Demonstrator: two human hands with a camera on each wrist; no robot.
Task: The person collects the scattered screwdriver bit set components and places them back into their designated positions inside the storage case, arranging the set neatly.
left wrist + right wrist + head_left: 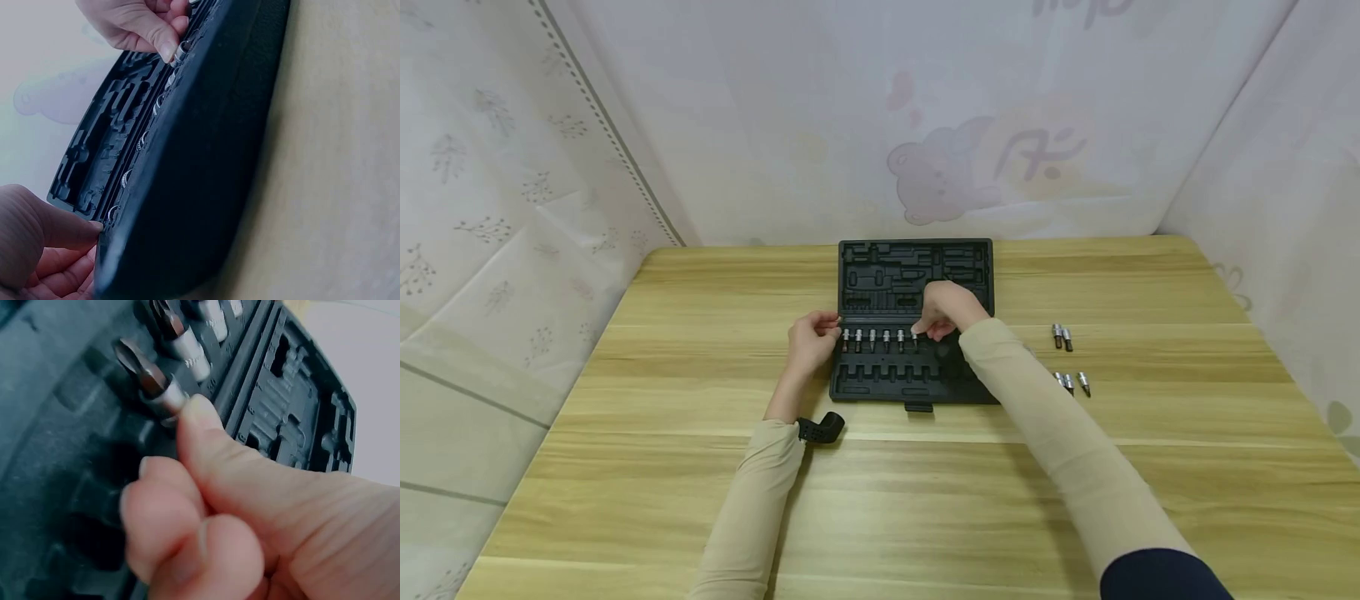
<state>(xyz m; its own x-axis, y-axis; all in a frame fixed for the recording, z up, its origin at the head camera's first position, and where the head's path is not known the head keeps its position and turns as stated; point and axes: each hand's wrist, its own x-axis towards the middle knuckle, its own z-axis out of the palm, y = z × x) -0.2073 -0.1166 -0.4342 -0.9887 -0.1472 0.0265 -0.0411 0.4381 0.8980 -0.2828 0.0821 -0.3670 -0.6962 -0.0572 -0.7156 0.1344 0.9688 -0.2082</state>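
Observation:
An open black plastic bit case [880,387] lies on the table, its moulded lid [887,279] folded back. Several silver bit sockets [872,340] sit in a row of slots beside the hinge. My right hand [951,308] is over the row's right end. In the right wrist view its thumb tip presses the end of a bit socket [164,400] with a cross-shaped tip, while the other fingers curl in apart from it. My left hand [808,342] grips the case's left edge, thumb [75,231] on top and fingers against the side.
To the right of the case, a pair of loose bit sockets [1062,337] lies farther back. Three more bit sockets [1083,383] lie nearer, partly behind the right sleeve [1060,442]. A printed cloth [760,125] hangs behind the wooden table [715,333].

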